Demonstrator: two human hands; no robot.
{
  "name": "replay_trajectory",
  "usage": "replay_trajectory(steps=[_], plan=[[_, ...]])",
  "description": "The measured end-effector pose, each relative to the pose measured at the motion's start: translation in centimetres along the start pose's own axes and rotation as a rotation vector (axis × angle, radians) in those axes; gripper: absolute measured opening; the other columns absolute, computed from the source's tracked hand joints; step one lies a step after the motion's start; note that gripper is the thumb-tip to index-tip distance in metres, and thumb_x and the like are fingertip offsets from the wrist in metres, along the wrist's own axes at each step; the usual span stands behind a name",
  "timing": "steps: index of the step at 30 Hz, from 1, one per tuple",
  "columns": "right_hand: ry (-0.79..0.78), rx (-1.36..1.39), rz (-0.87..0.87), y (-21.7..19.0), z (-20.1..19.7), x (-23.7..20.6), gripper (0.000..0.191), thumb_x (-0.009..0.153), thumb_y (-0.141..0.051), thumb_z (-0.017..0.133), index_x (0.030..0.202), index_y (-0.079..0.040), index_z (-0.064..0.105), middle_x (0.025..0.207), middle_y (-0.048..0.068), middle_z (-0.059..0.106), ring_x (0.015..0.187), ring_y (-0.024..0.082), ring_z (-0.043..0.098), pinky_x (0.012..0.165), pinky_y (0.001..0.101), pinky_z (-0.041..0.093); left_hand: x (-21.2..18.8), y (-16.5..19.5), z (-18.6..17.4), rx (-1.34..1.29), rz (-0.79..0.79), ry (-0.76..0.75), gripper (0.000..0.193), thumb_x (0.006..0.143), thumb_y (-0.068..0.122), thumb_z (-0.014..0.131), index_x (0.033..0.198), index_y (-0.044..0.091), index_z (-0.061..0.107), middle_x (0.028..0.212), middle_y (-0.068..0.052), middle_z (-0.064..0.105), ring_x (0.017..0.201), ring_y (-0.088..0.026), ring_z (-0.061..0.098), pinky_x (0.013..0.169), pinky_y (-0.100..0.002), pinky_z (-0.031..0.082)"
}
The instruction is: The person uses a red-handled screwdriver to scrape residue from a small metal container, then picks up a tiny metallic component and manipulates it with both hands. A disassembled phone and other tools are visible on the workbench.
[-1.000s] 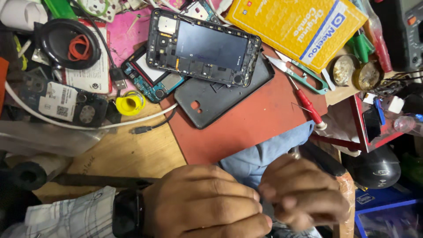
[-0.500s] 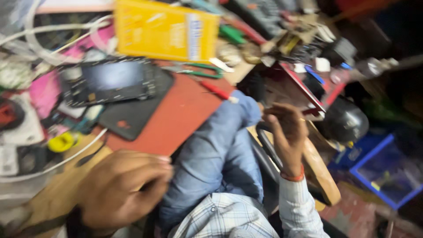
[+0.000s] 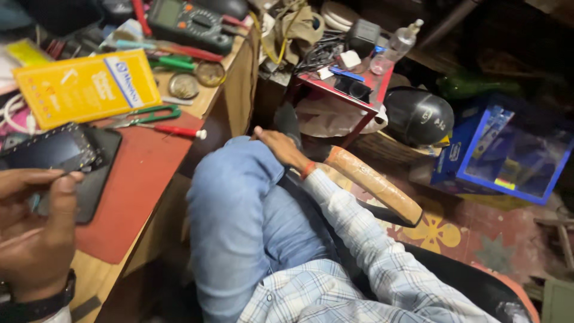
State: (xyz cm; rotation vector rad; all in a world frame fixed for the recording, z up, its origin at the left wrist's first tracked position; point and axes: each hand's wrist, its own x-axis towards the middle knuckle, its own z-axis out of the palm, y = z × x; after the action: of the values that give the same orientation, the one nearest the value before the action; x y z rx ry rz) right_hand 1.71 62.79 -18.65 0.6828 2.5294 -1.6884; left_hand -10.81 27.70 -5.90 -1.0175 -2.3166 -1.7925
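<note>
Left hand point(image 3: 33, 236): lower left, fingers pinched, apparently on something small; can't tell what.
Right hand point(image 3: 281, 146): centre, reaching down past knee; grip hidden.
Phone point(image 3: 51, 152): left, lying opened; reassembly undone.

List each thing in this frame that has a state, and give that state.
left hand: fingers pinched above the phone, contents unclear
right hand: reaching down past the knee, fingertips hidden
phone: back off, lying flat
green scissors: closed
clear bottle: upright, capped
</note>
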Motion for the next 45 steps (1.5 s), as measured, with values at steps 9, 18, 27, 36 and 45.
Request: replay_trajectory(steps=[9, 18, 27, 36, 45], plan=[[0.095, -0.222, -0.268, 1.6, 5.0, -3.0, 0.056, 0.11, -0.048, 0.039, 0.095, -0.003, 0.069, 0.092, 0.022, 0.068, 0.094, 0.038, 0.067, 0.088, 0.0452, 0.05, -1.0, -4.3, -2.1, -0.059, -0.116, 0.038, 0.007, 0.115, -0.008, 0.054, 0.122, -0.006, 0.053, 0.113, -0.014, 0.064, 0.104, -0.016, 0.064, 0.099, -0.023, 0.052], [-0.063, -0.212, -0.206, -2.2, 9.1, -9.9, 0.059, 0.102, -0.054, 0.047, 0.103, 0.0, 0.071, 0.094, 0.023, 0.07, 0.09, 0.043, 0.062, 0.087, 0.0537, 0.045, 2.1, -7.9, -5.0, -0.049, -0.068, 0.012, 0.014, 0.106, -0.002, 0.067, 0.112, -0.006, 0.054, 0.101, -0.021, 0.071, 0.09, -0.016, 0.071, 0.087, -0.025, 0.059], [-0.215, -0.361, -0.342, -4.8, 8.2, -3.0, 0.048, 0.103, -0.047, 0.055, 0.09, -0.003, 0.066, 0.071, 0.018, 0.064, 0.071, 0.04, 0.064, 0.071, 0.0513, 0.05, 3.9, -14.1, -9.5, 0.125, -0.175, -0.134, 0.018, 0.103, 0.004, 0.07, 0.094, -0.009, 0.062, 0.086, -0.022, 0.072, 0.077, -0.02, 0.074, 0.075, -0.028, 0.06], [0.046, 0.624, -0.298, -10.7, 10.0, 2.2, 0.043, 0.098, -0.011, 0.068, 0.135, -0.006, 0.048, 0.113, 0.005, 0.066, 0.102, 0.009, 0.07, 0.082, 0.0265, 0.062, 4.5, -9.7, -8.0, 0.117, -0.117, -0.029, 0.012, 0.101, -0.001, 0.068, 0.104, -0.011, 0.062, 0.09, -0.021, 0.07, 0.081, -0.018, 0.072, 0.076, -0.027, 0.061], [0.044, 0.628, -0.378, -10.9, 11.6, 2.2, 0.087, 0.083, -0.003, 0.084, 0.154, -0.005, 0.034, 0.11, 0.004, 0.058, 0.098, 0.013, 0.071, 0.083, 0.0273, 0.058, 4.8, -4.8, -5.9, 0.135, -0.122, 0.056, 0.02, 0.097, -0.007, 0.071, 0.112, -0.011, 0.058, 0.097, -0.021, 0.069, 0.081, -0.018, 0.069, 0.063, -0.021, 0.05]])
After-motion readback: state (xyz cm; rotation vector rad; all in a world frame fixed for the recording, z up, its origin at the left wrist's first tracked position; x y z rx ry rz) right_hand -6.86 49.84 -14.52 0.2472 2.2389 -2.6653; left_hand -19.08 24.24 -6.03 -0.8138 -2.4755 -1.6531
